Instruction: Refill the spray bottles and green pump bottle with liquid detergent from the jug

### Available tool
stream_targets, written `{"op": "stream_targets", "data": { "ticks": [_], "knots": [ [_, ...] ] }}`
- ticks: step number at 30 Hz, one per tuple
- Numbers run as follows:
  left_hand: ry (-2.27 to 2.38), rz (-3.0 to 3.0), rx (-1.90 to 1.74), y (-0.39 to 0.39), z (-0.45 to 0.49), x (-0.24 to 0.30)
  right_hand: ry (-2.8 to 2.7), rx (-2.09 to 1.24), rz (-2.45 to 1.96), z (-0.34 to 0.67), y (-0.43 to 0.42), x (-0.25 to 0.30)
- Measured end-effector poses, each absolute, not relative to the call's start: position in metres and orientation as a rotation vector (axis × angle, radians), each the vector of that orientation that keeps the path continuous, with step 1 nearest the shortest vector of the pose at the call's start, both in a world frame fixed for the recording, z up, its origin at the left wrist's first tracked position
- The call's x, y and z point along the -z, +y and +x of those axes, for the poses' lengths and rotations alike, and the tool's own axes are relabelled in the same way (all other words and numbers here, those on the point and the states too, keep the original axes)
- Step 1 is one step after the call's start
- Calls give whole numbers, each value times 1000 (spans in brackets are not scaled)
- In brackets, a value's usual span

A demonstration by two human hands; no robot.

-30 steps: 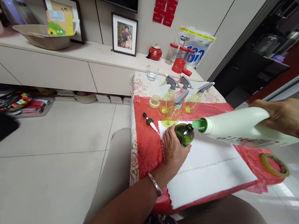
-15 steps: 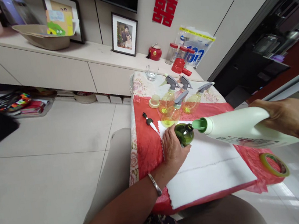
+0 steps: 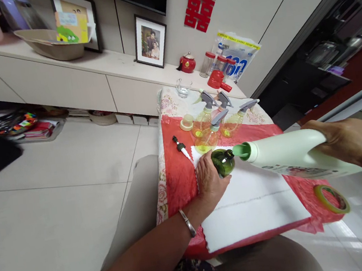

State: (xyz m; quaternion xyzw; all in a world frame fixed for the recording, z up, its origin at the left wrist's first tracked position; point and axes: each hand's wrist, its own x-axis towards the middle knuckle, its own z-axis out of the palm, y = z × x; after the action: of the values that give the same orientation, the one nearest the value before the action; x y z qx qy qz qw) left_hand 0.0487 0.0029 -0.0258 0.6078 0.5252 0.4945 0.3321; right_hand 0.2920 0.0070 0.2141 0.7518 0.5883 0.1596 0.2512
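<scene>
My left hand (image 3: 209, 181) is wrapped round a small dark green bottle (image 3: 223, 162) that stands on a white paper sheet (image 3: 251, 202). My right hand (image 3: 350, 141) grips the base of a large pale green jug (image 3: 291, 153), tipped on its side. The jug's green spout (image 3: 241, 151) sits right at the mouth of the small bottle. A loose black pump nozzle with a white tube (image 3: 181, 147) lies on the red cloth (image 3: 176, 176) just left of the sheet.
Several yellow spray bottles with grey triggers (image 3: 214, 122) stand behind the sheet, with a yellow cap (image 3: 186, 122) and a glass (image 3: 183, 88) beyond. A green tape roll (image 3: 332, 198) lies at the table's right edge. A low cabinet (image 3: 59, 81) with a framed photo (image 3: 150, 41) runs along the wall.
</scene>
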Motion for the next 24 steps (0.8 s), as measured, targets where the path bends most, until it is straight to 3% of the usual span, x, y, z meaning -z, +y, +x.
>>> {"op": "stream_targets", "data": {
  "ticks": [24],
  "knots": [
    [1372,1604,-1288,3,49,26,1613,-437,2034,292,5,-217]
  ]
}}
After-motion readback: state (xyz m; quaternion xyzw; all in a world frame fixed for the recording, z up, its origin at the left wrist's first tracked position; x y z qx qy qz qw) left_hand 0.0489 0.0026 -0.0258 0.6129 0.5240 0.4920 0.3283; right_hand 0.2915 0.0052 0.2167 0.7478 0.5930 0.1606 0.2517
